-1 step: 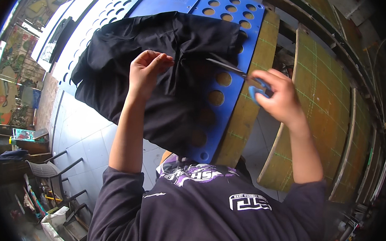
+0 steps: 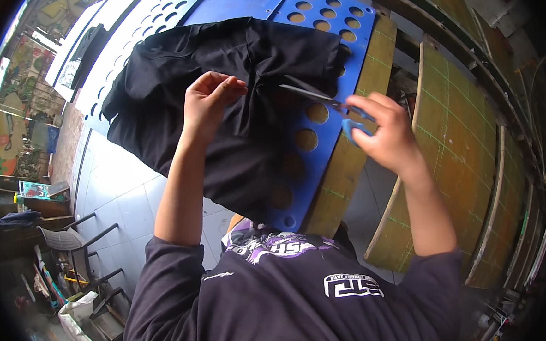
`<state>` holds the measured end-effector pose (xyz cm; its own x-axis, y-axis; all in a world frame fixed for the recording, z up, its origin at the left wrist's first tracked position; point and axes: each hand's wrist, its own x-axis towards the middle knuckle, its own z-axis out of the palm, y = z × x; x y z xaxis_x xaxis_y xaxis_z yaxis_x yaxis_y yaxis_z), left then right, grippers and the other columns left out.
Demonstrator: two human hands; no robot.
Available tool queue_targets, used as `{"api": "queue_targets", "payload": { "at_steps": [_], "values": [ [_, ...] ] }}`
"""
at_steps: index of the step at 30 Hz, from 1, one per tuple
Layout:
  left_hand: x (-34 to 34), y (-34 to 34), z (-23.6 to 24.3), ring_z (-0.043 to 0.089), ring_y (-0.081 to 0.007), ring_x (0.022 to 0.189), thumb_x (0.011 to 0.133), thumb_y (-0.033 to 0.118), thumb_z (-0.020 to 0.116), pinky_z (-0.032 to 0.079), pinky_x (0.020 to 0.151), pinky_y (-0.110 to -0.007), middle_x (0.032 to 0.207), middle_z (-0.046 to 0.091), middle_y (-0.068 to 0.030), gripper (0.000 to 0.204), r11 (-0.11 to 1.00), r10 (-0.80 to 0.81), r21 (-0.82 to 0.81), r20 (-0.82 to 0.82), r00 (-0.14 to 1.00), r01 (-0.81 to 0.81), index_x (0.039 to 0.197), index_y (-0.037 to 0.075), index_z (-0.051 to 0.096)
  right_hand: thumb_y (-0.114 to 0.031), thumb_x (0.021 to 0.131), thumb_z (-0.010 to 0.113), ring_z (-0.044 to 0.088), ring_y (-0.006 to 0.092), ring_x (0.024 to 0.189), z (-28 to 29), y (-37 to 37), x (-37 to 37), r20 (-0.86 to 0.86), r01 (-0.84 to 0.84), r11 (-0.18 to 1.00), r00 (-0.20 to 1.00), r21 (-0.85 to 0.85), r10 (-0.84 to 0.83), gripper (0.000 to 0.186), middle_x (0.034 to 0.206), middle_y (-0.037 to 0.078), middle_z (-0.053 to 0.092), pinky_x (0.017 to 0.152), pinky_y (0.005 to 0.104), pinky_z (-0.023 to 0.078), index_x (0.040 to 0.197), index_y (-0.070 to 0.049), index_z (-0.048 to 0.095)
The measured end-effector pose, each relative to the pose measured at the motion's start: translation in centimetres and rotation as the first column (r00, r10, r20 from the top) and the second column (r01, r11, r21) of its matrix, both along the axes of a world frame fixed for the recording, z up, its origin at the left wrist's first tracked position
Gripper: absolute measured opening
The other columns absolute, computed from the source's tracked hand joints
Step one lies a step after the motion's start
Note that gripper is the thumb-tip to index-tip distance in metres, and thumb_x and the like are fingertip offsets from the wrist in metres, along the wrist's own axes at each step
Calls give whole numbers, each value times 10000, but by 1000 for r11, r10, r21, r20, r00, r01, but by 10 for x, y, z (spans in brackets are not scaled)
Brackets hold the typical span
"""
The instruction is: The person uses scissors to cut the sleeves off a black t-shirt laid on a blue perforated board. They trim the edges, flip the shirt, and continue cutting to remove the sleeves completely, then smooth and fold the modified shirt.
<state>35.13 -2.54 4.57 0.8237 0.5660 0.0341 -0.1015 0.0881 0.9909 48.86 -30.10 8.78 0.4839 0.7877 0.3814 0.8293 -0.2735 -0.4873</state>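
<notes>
A black garment (image 2: pixel 186 53), which looks like shorts or trousers, lies spread and creased over a blue perforated panel (image 2: pixel 330 79). Over its middle, my left hand (image 2: pixel 208 102) is closed in a pinch, thumb against forefinger. Whatever is between those fingertips is too small or dark to make out. Scissors with blue handles (image 2: pixel 310 92) are in my right hand (image 2: pixel 386 131), fingers through the loops. Their blades point left toward the pinched fingertips, above the garment's right part. A gap separates the blade tips from my left hand.
Yellowish boards (image 2: pixel 452 145) with green grid lines stand to the right, beyond a gap showing floor. A grey chair (image 2: pixel 68 245) and a white sack (image 2: pixel 79 312) are at the lower left. Pale floor tiles (image 2: pixel 120 179) show left of the garment.
My right hand has shifted a little left, bringing the scissors' tips nearer to my left hand. My left hand and the garment have hardly moved.
</notes>
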Motion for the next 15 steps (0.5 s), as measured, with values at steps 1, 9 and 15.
{"api": "queue_targets", "payload": {
  "at_steps": [1,9,15],
  "values": [
    [-1,-3,4,663,-162,802,889,97,601,511,744,-260,862,675,-104,105,1000,12,29,-15,1000,-12,863,-4,587,-26,630,636,545,289,723,0,13,-2,37,-31,1000,999,1,31,380,770,123,544,657,359,450,1010,-38,627],
    [5,-17,18,640,-137,787,888,46,576,506,772,-253,821,663,-97,93,986,57,156,10,998,-58,848,-38,581,-61,688,652,556,254,863,2,64,-13,225,10,987,974,-162,27,315,859,79,549,736,369,494,1002,-71,625],
    [7,-21,17,633,-131,777,884,30,572,495,764,-245,806,658,-87,80,962,36,271,-16,999,-31,843,-39,579,-63,676,676,536,240,882,-9,78,-14,245,19,979,969,-204,32,399,868,66,526,764,365,481,1069,-83,610]
  ]
}}
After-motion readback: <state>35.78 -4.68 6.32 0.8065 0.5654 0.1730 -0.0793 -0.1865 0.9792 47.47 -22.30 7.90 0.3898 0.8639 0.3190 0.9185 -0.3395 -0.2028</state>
